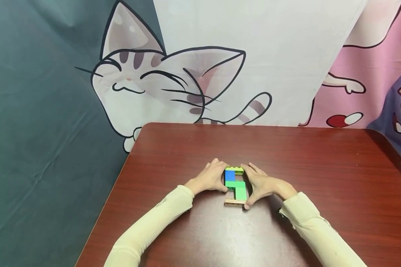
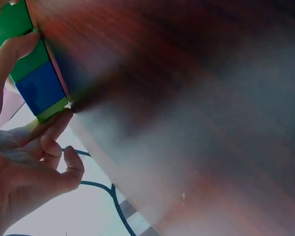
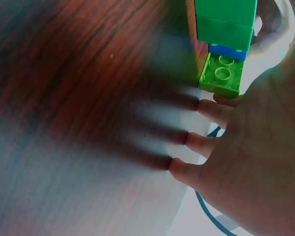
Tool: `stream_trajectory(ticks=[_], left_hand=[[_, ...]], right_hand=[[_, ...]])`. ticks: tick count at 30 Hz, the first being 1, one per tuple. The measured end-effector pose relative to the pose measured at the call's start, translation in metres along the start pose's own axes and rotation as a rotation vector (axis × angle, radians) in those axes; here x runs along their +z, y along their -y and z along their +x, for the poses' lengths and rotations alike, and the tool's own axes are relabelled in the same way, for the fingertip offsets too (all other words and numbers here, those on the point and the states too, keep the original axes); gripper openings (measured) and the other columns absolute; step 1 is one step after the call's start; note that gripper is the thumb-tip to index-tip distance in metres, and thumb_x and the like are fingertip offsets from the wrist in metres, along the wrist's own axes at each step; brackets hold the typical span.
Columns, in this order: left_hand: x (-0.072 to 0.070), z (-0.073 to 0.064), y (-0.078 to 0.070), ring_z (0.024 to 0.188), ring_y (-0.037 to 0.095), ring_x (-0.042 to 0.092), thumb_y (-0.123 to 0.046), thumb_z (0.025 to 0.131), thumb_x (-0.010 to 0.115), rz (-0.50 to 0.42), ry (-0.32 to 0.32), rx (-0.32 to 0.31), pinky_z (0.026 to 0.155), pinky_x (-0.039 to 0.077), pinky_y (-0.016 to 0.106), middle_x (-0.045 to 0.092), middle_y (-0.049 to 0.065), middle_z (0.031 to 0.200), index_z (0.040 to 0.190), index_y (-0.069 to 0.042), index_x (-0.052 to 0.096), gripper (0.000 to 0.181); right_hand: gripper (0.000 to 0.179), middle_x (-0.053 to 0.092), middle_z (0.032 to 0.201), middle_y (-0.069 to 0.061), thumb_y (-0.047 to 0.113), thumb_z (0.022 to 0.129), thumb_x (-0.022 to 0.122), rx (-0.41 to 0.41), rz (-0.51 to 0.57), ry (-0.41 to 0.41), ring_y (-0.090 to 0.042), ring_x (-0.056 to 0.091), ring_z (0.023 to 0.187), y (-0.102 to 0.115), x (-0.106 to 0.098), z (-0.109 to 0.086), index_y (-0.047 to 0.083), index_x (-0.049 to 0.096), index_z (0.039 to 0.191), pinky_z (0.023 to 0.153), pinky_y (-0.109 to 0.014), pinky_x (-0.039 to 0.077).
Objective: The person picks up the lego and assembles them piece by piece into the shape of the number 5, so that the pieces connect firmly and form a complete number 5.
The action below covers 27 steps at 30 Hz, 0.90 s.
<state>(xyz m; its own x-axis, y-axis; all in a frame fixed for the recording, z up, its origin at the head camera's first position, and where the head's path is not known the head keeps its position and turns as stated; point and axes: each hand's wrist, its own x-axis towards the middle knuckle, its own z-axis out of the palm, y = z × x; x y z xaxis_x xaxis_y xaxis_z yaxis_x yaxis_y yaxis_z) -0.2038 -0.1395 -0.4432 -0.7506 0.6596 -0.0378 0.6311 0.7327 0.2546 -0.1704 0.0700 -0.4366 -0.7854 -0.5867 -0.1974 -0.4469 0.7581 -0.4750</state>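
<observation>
On the table lies a flat assembly of toy building bricks, with a lime brick (image 1: 234,169) at the far end, then a blue brick (image 1: 230,175), a long green brick (image 1: 235,184), a second green brick (image 1: 240,193) and a tan brick (image 1: 235,202) at the near end. The left hand (image 1: 210,178) holds its left side, thumb against a green brick (image 2: 33,64) and a fingertip at the lime end. From the right, the right hand (image 1: 263,185) spans its length, thumb by the tan brick and index finger at the lime brick (image 3: 221,74). The palm hides part of the bricks in the right wrist view.
A reddish-brown wooden table (image 1: 320,167) extends around the bricks on every side. Behind its far edge hangs a cloth with a cartoon cat (image 1: 147,85), and a grey-green cloth (image 1: 53,148) hangs at the left.
</observation>
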Motion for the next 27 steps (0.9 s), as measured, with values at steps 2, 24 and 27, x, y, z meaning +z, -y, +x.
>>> stream_trajectory(ticks=[2,24,27], left_hand=[[0.0,0.0,-0.001,0.085,0.01,0.034,-0.045,0.052,0.075,-0.006,-0.007,-0.011,0.072,0.032,0.027,0.052,-0.005,0.106,0.115,-0.012,0.048,0.076],[-0.002,-0.015,0.004,0.127,0.025,0.012,-0.056,0.068,0.06,-0.118,0.086,-0.084,0.095,0.014,0.054,0.018,0.005,0.14,0.138,-0.01,0.006,0.1],[-0.012,-0.029,0.011,0.127,0.027,0.012,-0.049,0.08,0.051,-0.097,0.064,-0.11,0.094,0.014,0.055,0.023,0.008,0.138,0.136,-0.01,0.02,0.075]], right_hand=[[0.131,0.017,0.138,-0.018,0.06,0.039,0.073,-0.001,-0.001,0.006,-0.037,0.004,0.125,-0.001,-0.001,-0.001,-0.003,0.009,0.134,0.096,-0.051,0.012],[0.134,0.007,0.139,-0.02,0.044,0.044,0.078,0.108,0.077,-0.032,-0.036,0.004,0.126,0.006,0.004,-0.009,0.001,-0.01,0.135,0.09,-0.06,0.013],[0.138,0.007,0.14,-0.019,0.048,0.042,0.078,0.08,0.124,-0.085,-0.035,0.005,0.126,0.005,0.0,-0.015,0.006,-0.015,0.135,0.093,-0.056,0.014]])
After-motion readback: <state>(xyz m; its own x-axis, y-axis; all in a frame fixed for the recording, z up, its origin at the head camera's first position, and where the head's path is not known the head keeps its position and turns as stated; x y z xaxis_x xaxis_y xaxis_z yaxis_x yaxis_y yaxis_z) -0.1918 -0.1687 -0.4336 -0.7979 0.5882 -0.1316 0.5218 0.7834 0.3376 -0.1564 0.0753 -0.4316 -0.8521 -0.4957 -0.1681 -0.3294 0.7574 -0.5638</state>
